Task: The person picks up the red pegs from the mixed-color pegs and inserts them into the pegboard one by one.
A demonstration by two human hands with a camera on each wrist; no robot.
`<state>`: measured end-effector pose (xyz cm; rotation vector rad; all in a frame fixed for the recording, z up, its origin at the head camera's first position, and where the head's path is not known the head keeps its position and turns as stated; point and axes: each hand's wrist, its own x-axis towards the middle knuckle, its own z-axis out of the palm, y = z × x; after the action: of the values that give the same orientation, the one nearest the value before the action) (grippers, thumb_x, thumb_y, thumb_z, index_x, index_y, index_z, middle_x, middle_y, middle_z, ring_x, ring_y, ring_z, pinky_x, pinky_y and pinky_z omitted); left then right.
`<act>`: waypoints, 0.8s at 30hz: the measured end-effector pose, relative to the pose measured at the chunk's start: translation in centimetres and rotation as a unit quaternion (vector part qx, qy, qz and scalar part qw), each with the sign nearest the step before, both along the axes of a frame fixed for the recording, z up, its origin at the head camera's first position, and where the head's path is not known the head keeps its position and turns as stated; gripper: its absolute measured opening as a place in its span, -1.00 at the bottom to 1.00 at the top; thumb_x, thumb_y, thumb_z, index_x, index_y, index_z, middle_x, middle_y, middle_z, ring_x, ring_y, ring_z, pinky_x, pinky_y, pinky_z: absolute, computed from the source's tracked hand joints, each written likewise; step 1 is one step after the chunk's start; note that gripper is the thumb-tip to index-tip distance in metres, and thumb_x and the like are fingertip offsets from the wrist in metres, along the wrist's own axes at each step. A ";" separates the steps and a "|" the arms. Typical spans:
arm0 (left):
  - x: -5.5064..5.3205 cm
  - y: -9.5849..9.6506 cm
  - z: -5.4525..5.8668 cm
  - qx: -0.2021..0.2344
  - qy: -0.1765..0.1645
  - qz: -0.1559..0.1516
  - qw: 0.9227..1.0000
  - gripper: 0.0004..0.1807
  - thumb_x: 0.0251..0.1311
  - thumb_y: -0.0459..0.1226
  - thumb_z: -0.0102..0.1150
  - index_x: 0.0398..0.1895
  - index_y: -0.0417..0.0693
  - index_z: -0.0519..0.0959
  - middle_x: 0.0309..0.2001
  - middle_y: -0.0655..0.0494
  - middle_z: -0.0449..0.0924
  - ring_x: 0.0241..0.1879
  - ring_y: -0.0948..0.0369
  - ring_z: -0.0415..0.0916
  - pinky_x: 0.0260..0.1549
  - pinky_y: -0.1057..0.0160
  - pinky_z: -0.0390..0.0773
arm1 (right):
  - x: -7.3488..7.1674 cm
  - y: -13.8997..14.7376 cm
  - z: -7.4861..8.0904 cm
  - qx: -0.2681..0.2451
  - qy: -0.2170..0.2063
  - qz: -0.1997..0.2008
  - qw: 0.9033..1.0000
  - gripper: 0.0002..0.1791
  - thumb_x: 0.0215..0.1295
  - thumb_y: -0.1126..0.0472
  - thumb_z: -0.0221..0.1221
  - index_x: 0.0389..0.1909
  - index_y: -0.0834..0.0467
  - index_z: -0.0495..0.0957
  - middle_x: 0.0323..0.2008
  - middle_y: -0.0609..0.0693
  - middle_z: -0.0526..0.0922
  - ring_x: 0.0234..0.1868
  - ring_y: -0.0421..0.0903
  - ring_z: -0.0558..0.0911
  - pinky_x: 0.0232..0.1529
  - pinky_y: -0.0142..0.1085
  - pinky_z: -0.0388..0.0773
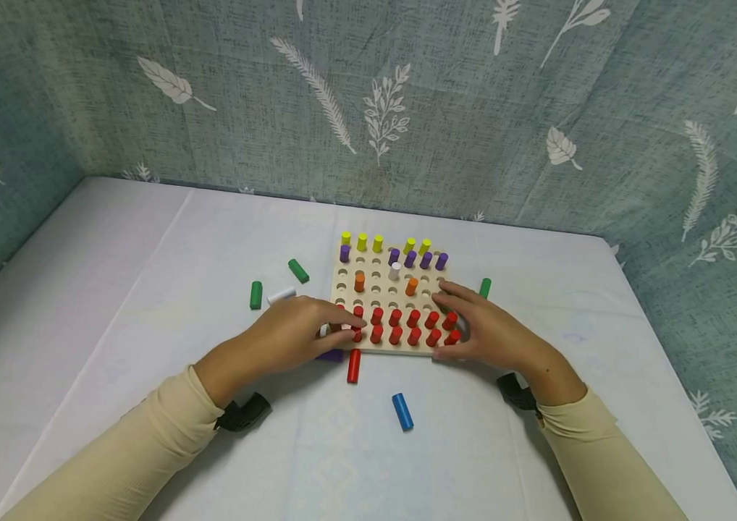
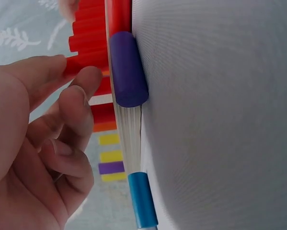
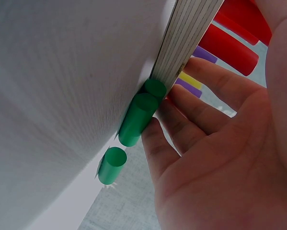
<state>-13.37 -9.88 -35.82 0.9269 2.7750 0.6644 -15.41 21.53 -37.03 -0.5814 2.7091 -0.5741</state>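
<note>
A pale wooden pegboard (image 1: 384, 265) carries yellow, purple, orange, white and red pegs standing in its holes. At its front left corner my left hand (image 1: 297, 325) pinches a red peg (image 2: 86, 62) of the front rows between thumb and index finger; the other fingers are bent. My right hand (image 1: 486, 325) lies along the board's right side, fingers fairly straight and touching its edge, thumb by the front right corner. Beside those fingers green pegs (image 3: 138, 120) lie on the table. The left hand hides part of the board's left side.
Two green pegs (image 1: 255, 295) and a white peg (image 1: 281, 295) lie left of the board. A purple peg (image 2: 129, 72) and a loose red peg (image 1: 354, 366) lie along its front edge. A blue peg (image 1: 402, 412) lies nearer. Patterned cloth (image 1: 440, 108) hangs behind the table.
</note>
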 end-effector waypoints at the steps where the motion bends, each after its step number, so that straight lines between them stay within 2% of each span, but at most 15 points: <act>1: 0.0 0.0 0.0 -0.003 -0.003 0.000 1.000 -0.70 0.30 -0.05 0.28 0.07 0.25 0.70 -0.08 0.26 0.76 -0.20 0.29 0.65 -0.26 0.24 0.59 | 0.0 0.0 0.0 0.000 0.000 0.000 1.000 0.08 -0.05 -0.20 0.51 0.49 0.05 0.27 0.58 0.06 0.05 0.57 0.18 0.11 0.41 0.16 0.25; 4: 0.0 0.0 0.1 -0.012 -0.011 0.000 1.000 -0.68 0.30 -0.03 0.27 0.10 0.27 0.68 -0.39 0.31 0.71 -0.51 0.34 0.40 -0.51 0.35 0.35 | 0.0 -0.1 0.1 0.001 -0.001 -0.001 1.000 0.08 -0.05 -0.20 0.51 0.49 0.04 0.26 0.58 0.06 0.05 0.57 0.19 0.11 0.41 0.16 0.25; 5: 0.1 0.0 0.1 -0.012 -0.015 -0.002 1.000 -0.68 0.30 -0.04 0.27 0.11 0.27 0.67 -0.51 0.32 0.63 -0.57 0.33 0.28 -0.56 0.35 0.26 | 0.0 -0.1 0.1 0.001 -0.002 -0.001 1.000 0.08 -0.05 -0.20 0.51 0.49 0.04 0.26 0.58 0.06 0.05 0.57 0.19 0.11 0.41 0.16 0.25; 8: 0.1 -0.1 0.1 -0.014 -0.020 -0.007 1.000 -0.67 0.32 -0.05 0.26 0.13 0.28 0.66 -0.70 0.31 0.35 -0.64 0.33 0.15 -0.60 0.36 0.16 | 0.0 -0.1 0.1 0.000 -0.005 -0.003 1.000 0.08 -0.05 -0.19 0.51 0.49 0.04 0.26 0.58 0.06 0.05 0.57 0.19 0.10 0.41 0.16 0.25; 12: 0.0 -0.2 0.0 -0.008 -0.024 -0.012 1.000 -0.66 0.32 -0.06 0.26 0.14 0.28 0.65 -0.72 0.29 0.29 -0.66 0.34 0.14 -0.62 0.37 0.14 | 0.0 -0.1 0.1 0.001 -0.004 -0.003 1.000 0.08 -0.05 -0.20 0.51 0.49 0.04 0.26 0.58 0.05 0.04 0.57 0.18 0.10 0.41 0.16 0.25; 20: 0.1 -0.1 -0.1 0.012 -0.048 -0.006 0.999 -0.66 0.31 -0.10 0.28 0.14 0.23 0.65 -0.55 0.38 0.51 -0.58 0.38 0.33 -0.57 0.39 0.31 | 0.1 -0.1 0.2 -0.006 -0.003 -0.003 1.000 0.07 -0.04 -0.18 0.51 0.49 0.05 0.27 0.58 0.05 0.05 0.57 0.18 0.10 0.42 0.16 0.24; 24: 0.2 0.0 -0.1 0.017 -0.066 -0.001 0.998 -0.62 0.30 -0.10 0.29 0.18 0.24 0.63 -0.56 0.36 0.51 -0.58 0.36 0.35 -0.58 0.38 0.31 | 0.1 -0.2 0.2 -0.006 -0.004 -0.004 1.000 0.07 -0.04 -0.18 0.51 0.49 0.06 0.27 0.58 0.06 0.05 0.57 0.19 0.09 0.42 0.17 0.23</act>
<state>-13.21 -9.86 -35.91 0.8593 2.6534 0.7458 -15.29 21.37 -36.83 -0.5697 2.7027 -0.5948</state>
